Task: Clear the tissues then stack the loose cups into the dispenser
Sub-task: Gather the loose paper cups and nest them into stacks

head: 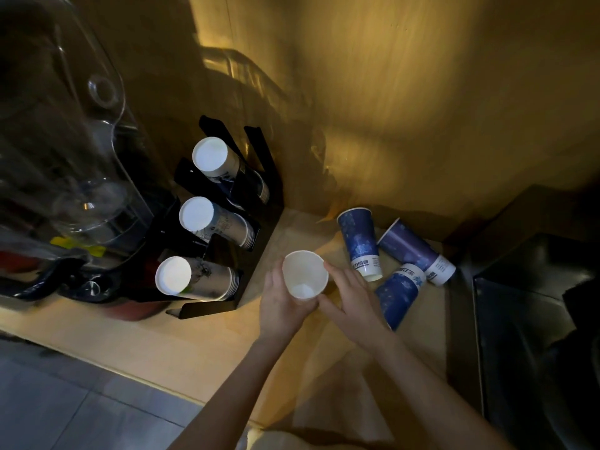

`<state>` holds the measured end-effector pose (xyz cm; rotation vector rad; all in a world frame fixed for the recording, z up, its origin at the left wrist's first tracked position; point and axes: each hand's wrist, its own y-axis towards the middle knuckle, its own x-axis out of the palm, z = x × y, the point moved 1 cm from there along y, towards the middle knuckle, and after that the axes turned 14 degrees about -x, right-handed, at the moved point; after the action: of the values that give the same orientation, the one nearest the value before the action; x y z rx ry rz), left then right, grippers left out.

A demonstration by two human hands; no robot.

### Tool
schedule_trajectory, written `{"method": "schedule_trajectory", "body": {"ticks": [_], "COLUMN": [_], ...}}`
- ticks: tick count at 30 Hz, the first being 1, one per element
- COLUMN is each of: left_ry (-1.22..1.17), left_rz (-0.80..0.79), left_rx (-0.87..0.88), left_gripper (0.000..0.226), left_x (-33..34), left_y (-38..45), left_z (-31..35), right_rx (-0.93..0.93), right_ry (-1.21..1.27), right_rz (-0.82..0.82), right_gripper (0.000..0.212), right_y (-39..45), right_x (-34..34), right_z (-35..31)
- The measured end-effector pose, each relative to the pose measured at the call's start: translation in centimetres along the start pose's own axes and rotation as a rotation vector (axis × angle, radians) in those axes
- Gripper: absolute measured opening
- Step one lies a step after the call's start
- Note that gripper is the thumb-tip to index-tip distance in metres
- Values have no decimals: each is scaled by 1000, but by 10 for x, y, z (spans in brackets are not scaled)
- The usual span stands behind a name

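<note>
Head view: your left hand grips a white-lined cup, mouth up, over the worktop; right hand open, fingertips on its rim. Three blue cups lie right; dispenser left, stacks loaded.

Two bare forearms, no sleeves in view; left hand and right hand without gloves, rings or watch.

3 loose cups: blue, white band | dispenser: black | counter: tan
</note>
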<state>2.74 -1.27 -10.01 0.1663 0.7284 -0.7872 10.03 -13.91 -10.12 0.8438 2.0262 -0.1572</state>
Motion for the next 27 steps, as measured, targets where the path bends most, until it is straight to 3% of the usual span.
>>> {"method": "schedule_trajectory", "body": {"ticks": [7, 10, 15, 22, 24, 27], "left_ry": [342, 444, 540, 710, 729, 696], "left_rz": [-78, -63, -36, -97, -134, -186], "left_rx": [8, 43, 299, 667, 667, 525], "left_gripper": [105, 95, 48, 30, 32, 51], "left_x": [-19, -22, -10, 47, 66, 93], "left_y": [7, 7, 17, 46, 56, 72], "left_z": [21, 34, 68, 115, 120, 123], "right_rx": [-12, -1, 88, 314, 384, 456], "right_ry": [-112, -140, -178, -233, -225, -239], "right_rz": [-72, -99, -67, 98, 134, 164], "right_gripper": [38, 33, 26, 41, 44, 52], "right_y": [19, 22, 16, -1, -2, 2], "right_x": [-23, -44, -86, -124, -127, -120], "right_z": [-5, 3, 28, 83, 101, 123]}}
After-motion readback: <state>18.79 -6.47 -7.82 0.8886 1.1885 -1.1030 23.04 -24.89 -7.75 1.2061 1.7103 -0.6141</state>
